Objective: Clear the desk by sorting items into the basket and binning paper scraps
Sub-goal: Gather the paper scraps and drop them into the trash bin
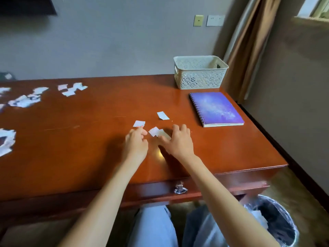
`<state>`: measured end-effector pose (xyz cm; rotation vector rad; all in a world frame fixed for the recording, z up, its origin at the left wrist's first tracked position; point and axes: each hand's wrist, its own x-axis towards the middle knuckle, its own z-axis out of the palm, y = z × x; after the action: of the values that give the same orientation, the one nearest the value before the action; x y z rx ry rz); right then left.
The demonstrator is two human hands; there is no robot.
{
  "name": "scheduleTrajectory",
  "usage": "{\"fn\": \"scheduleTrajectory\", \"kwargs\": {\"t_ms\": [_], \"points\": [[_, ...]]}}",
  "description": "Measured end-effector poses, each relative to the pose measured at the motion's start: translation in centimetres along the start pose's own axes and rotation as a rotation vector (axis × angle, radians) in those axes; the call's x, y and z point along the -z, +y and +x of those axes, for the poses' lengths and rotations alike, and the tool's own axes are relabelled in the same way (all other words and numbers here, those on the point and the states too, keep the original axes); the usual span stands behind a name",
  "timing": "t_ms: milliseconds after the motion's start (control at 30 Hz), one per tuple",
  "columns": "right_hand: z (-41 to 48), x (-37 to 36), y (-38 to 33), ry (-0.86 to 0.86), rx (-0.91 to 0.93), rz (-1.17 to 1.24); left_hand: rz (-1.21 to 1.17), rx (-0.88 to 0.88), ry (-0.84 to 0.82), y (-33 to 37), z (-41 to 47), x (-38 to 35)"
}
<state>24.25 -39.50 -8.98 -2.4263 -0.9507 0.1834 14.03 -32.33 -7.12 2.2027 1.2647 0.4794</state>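
Note:
Small white paper scraps lie on the wooden desk (89, 139): one (139, 123) just beyond my left hand (137, 143), one (163, 115) farther back, and a pair (154, 131) between my hands. My left hand rests on the desk with fingers curled, fingertips near the closest scrap. My right hand (179, 141) lies spread over the desk, its fingers touching a scrap (163, 134). Whether either hand grips a scrap is unclear. A white lattice basket (200, 73) stands at the back right. A purple spiral notebook (216, 108) lies in front of it.
More torn paper pieces (73, 89) are scattered along the desk's far left, with another cluster (6, 141) at the left edge. A bin with a clear liner (277, 223) stands on the floor at the lower right. A drawer handle (180, 189) sits below the desk edge.

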Motion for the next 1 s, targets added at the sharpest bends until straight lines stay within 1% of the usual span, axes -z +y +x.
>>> {"fn": "scheduleTrajectory", "kwargs": {"t_ms": [100, 267, 333, 433, 567, 633, 700, 800, 867, 933, 1000], "points": [[0.8, -0.4, -1.7, -0.089, 0.004, -0.044, 0.003, 0.042, 0.017, -1.8, 1.4, 0.4], [3.5, -0.2, -2.0, -0.199, -0.052, -0.015, 0.012, -0.018, -0.016, -2.3, 4.7, 0.8], [4.1, 0.2, -2.0, -0.233, -0.077, 0.005, 0.039, -0.043, -0.062, -2.1, 6.1, 0.9], [4.7, 1.1, -1.7, -0.276, -0.082, 0.035, 0.144, -0.077, -0.191, -1.7, 7.9, 0.8], [6.1, 1.6, -1.0, -0.299, -0.041, 0.108, 0.166, -0.071, -0.272, -1.3, 9.5, 0.9], [6.9, 1.6, -0.7, -0.268, -0.02, 0.146, 0.192, -0.068, -0.303, -1.2, 9.9, 0.9], [7.7, 1.7, -0.6, -0.234, -0.01, 0.184, 0.2, -0.065, -0.298, -1.2, 10.1, 1.0], [9.0, 1.8, -0.7, -0.188, 0.006, 0.223, 0.143, -0.065, -0.282, -1.0, 10.1, 1.2], [9.9, 1.7, -0.9, -0.2, 0.011, 0.234, 0.079, -0.072, -0.278, -0.8, 10.1, 1.3], [10.8, 1.4, -0.9, -0.247, 0.0, 0.224, -0.031, -0.051, -0.323, -0.7, 10.2, 1.6], [11.5, 1.0, -1.0, -0.304, -0.031, 0.16, -0.091, -0.051, -0.418, -0.4, 10.0, 1.8]]}}
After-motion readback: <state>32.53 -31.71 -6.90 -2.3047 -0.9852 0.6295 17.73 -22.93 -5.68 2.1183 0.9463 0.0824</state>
